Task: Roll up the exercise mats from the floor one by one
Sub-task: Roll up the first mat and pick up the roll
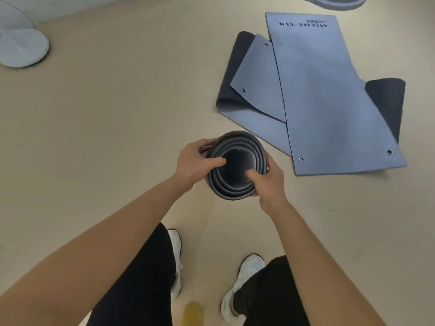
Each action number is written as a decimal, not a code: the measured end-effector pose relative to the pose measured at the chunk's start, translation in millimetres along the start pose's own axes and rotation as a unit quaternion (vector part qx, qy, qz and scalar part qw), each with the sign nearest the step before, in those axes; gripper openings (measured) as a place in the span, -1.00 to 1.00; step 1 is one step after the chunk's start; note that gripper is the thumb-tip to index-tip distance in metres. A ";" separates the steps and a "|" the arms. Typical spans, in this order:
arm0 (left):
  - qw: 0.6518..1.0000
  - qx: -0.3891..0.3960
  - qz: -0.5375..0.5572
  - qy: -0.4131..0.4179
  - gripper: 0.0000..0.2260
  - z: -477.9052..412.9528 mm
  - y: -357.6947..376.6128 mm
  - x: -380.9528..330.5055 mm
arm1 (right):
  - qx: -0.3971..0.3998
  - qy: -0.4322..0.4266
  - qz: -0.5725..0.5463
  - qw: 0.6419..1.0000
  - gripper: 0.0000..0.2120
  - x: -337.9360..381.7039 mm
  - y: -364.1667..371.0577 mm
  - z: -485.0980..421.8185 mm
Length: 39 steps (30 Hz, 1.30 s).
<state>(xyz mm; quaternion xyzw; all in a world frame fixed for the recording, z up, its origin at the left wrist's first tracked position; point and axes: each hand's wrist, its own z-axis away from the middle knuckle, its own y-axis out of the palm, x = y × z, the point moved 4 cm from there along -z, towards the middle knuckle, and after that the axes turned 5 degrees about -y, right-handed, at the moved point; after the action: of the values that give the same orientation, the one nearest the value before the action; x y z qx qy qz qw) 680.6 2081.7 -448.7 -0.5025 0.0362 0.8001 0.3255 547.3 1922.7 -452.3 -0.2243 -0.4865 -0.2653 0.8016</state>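
Note:
A dark grey rolled-up mat stands on end in front of me, its spiral end facing up. My left hand grips its left rim, thumb inside the roll. My right hand grips the right rim, thumb hooked inside too. Flat on the floor at the right lies a blue-grey mat with metal eyelets and printed lettering. Under it lies another mat, partly folded over with its dark underside showing.
Beige floor all round. A white round fan base stands at the far left. A white object sits at the top edge. My white shoes and black trousers are below the roll. A blurred yellow thing is at the bottom.

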 end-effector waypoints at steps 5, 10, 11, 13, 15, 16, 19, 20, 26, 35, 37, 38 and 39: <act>0.999 0.000 0.012 -0.033 -0.49 57.9 -43.9 -34.4 | 0.025 0.030 0.056 0.998 -0.33 67.8 13.0 53.3; 0.994 0.006 0.018 -0.110 -0.49 129.3 -105.7 -83.2 | 0.088 0.047 0.139 0.985 -0.33 166.8 39.4 112.9; 0.993 0.008 0.017 -0.119 -0.49 141.2 -118.1 -94.8 | 0.093 0.058 0.144 0.984 -0.34 185.7 45.4 124.5; 0.991 0.015 0.019 -0.132 -0.49 162.3 -143.5 -117.2 | 0.098 0.081 0.147 0.981 -0.36 219.9 58.9 145.5; 0.990 0.015 0.026 -0.140 -0.50 176.6 -170.7 -134.1 | 0.106 0.097 0.158 0.977 -0.38 245.0 75.8 159.6; 0.990 0.012 0.027 -0.141 -0.52 181.7 -183.8 -139.9 | 0.115 0.096 0.164 0.975 -0.39 255.2 85.6 164.5; 0.988 -0.017 0.032 -0.151 -0.57 186.9 -223.0 -148.4 | 0.146 0.088 0.168 0.971 -0.39 279.5 121.1 167.4; 0.987 -0.028 0.034 -0.156 -0.55 185.8 -234.1 -150.2 | 0.154 0.085 0.173 0.969 -0.38 283.1 132.3 164.5; 0.982 -0.090 0.033 -0.165 -0.49 145.0 -285.5 -168.1 | 0.204 0.067 0.180 0.960 -0.38 308.0 194.7 112.4; 0.973 -0.172 0.028 -0.153 -0.47 12.8 -338.2 -269.5 | 0.307 -0.010 0.181 0.934 -0.41 408.2 268.7 -52.9; 0.972 -0.183 0.030 -0.143 -0.47 -17.4 -350.4 -294.1 | 0.326 -0.026 0.196 0.924 -0.42 438.7 287.5 -89.5; 0.971 -0.189 0.032 -0.140 -0.48 -31.9 -357.6 -305.4 | 0.334 -0.030 0.206 0.919 -0.41 452.0 297.5 -106.5; 0.970 -0.196 0.037 -0.139 -0.49 -46.1 -365.7 -315.7 | 0.342 -0.035 0.217 0.914 -0.40 465.5 308.8 -122.4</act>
<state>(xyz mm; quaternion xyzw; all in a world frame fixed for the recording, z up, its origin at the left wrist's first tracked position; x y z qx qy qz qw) 1009.7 2198.3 -111.6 -0.4388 -0.1483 0.8650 0.1931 1006.6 1985.0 -117.3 -0.0459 -0.5148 0.1056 0.8496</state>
